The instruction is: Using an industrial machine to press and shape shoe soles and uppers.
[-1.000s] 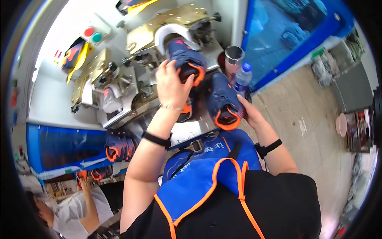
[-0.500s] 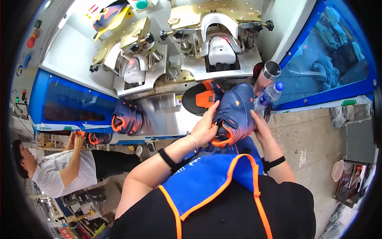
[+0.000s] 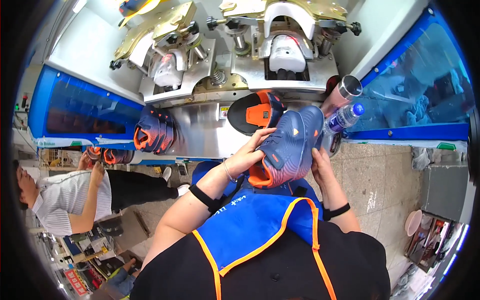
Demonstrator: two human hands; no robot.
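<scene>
Between my two hands, above the front of the machine, is a navy shoe upper point(image 3: 285, 145) with an orange lining and a strap across it. What looks like a second upper lies against its right side. My left hand point(image 3: 248, 152) is closed on the left side near the strap, fingers over the top. From the right, my right hand point(image 3: 322, 167) grips the lower edge, its fingers partly hidden. Just beyond my left fingers, a shoe piece point(image 3: 245, 115) with a black underside and an orange patch rests on the steel ledge point(image 3: 197, 130).
More navy and orange uppers point(image 3: 155, 131) stand on the ledge's left. A tumbler point(image 3: 342, 95) and a water bottle point(image 3: 345, 119) stand at the right. Behind are two metal moulds point(image 3: 287, 52) point(image 3: 168, 72) with clamps. A co-worker point(image 3: 72, 197) handles shoes at far left.
The upper has turned in my hands, so its strap and side show more. My right hand has slid lower along it. The view has shifted slightly; the co-worker's hands have moved.
</scene>
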